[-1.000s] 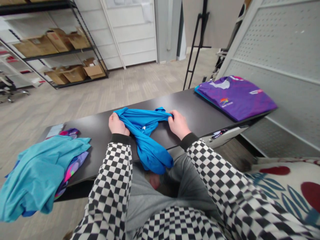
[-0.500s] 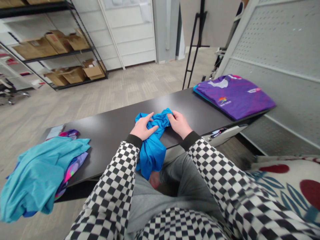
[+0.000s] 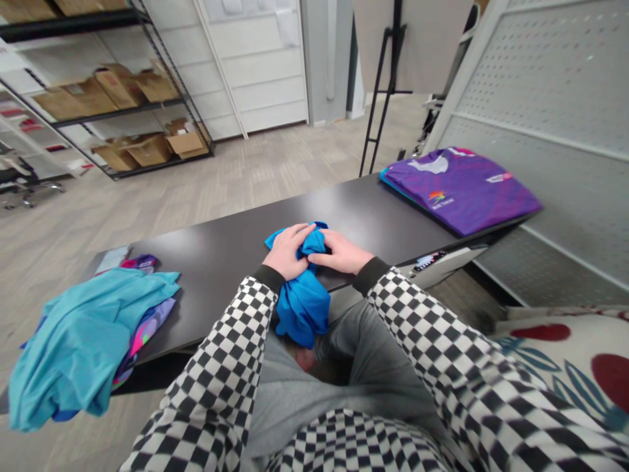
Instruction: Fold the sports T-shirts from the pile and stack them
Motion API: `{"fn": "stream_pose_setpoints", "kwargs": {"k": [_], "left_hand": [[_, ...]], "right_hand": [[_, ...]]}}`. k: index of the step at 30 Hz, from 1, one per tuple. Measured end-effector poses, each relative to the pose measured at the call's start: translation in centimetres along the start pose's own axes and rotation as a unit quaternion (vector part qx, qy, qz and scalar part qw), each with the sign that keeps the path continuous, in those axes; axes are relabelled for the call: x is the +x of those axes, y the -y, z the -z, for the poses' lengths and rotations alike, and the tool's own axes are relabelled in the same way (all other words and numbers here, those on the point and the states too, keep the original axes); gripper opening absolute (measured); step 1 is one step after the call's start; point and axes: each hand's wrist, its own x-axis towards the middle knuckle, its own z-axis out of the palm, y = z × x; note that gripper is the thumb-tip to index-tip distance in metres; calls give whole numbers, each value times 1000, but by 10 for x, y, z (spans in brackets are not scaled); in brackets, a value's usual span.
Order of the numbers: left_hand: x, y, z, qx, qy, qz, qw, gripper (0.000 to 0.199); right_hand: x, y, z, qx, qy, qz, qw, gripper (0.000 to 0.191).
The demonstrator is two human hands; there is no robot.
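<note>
A crumpled bright blue garment (image 3: 304,301) lies bunched on the front part of the dark table (image 3: 221,255), its lower part hanging over the edge toward my lap. My left hand (image 3: 291,252) is closed over the bunched cloth from the left. From the right, my right hand (image 3: 344,252) grips the same bunch, its fingers and thumb around a fold. Both hands nearly meet. Some fingertips are hidden in the cloth, and the garment's kind cannot be made out in its crumpled state.
A folded purple shirt (image 3: 462,190) lies on a blue one at the table's right end. At the left end, a loose teal garment (image 3: 93,334) drapes over the edge with other coloured clothes. A perforated partition (image 3: 550,98) stands at right; shelves with cardboard boxes (image 3: 147,147) stand behind.
My right hand has moved left, close to my left hand. The upper stretch of the blue cloth has been gathered into a tighter bunch between them.
</note>
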Motion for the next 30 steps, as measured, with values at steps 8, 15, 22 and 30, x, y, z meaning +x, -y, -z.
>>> {"fn": "stream_pose_setpoints", "kwargs": {"k": [8,15,22,30], "left_hand": [[-1,4,-4,-117,-168,101,974,13],[-12,26,9,-278,-355,146,880,24],[-23,19,25,-437,-409,154,786,35],[-39,7,23,-436,-249,205,840,35]], "right_hand": [[1,-9,-12,-26,-28,-9,999,38],[5,-14,-15,-88,-158,-143,973,23],[7,-29,-16,89,-304,-150,937,8],[4,-33,-6,284,-342,-190,875,38]]}}
